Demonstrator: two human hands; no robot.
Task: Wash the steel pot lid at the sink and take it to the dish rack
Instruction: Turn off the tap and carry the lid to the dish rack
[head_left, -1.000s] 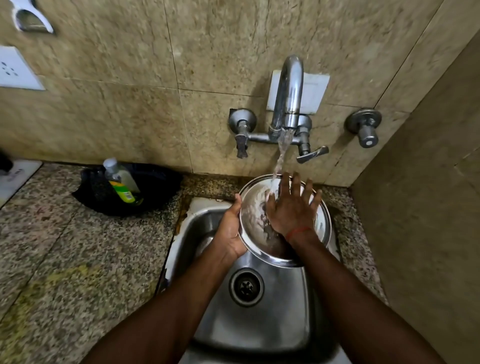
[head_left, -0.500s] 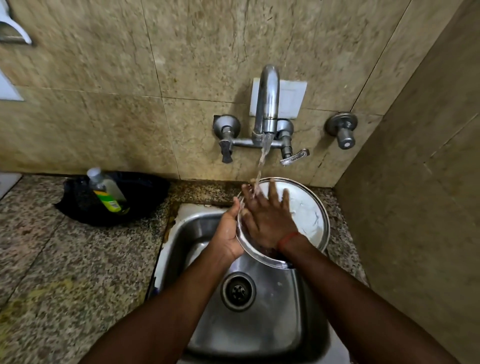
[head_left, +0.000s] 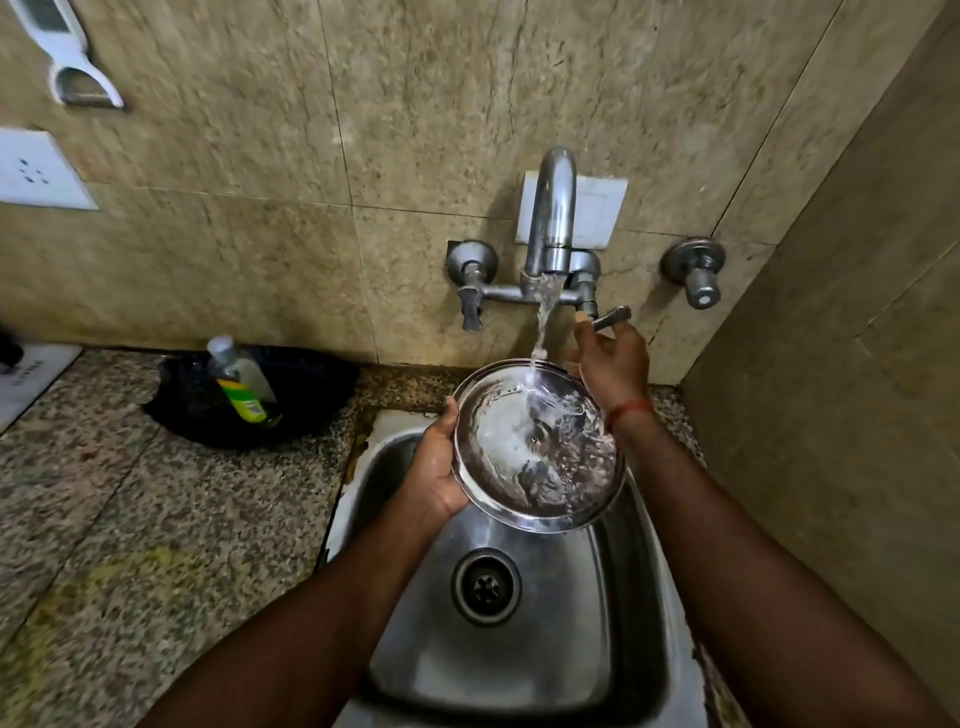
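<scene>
Granite worktop (head_left: 130, 519) surrounds our sink (head_left: 519, 649). Below the tap (head_left: 553, 218), our left hand (head_left: 436, 467) grips the steel lid (head_left: 519, 457) under running water. Our right hand (head_left: 615, 364) pinches the tap's lever (head_left: 615, 316). Left of the tap, the label on a bottle (head_left: 241, 382) is unreadable.

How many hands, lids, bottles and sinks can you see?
Hands: 2 (left hand, right hand)
Lid: 1
Bottle: 1
Sink: 1
Total: 5

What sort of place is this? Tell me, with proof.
Probably a home kitchen: a steel sink set in a speckled granite counter, a wall tap running water, and a dish-soap bottle nearby.
</scene>
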